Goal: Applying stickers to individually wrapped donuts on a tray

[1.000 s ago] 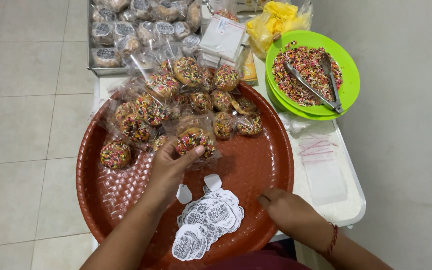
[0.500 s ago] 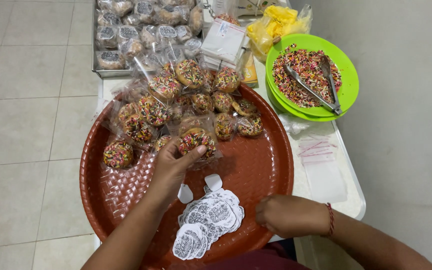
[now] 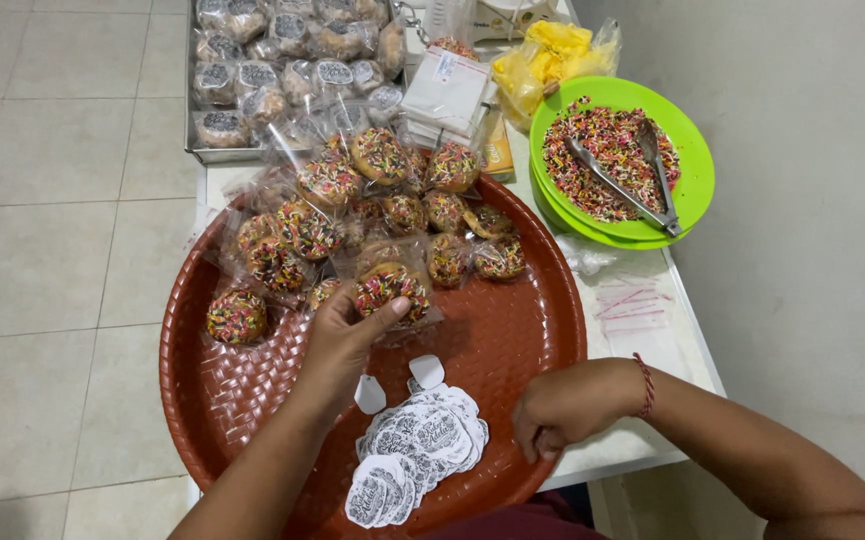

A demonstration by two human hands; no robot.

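The left hand has its grip closed on a bagged sprinkle doughnut over the red tray. The right hand is curled in a narrow grip beside the stickers; whether it holds anything cannot be told.

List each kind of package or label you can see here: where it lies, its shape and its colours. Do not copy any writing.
Bagged donut: clear wrapper, coloured sprinkles, pinched by left hand.
More bagged donuts: heaped on far side of round red-brown tray.
Sticker labels: small white shapes with dark print, piled on tray's near edge, beside right hand.
Labelled wrapped donuts: metal tray behind.
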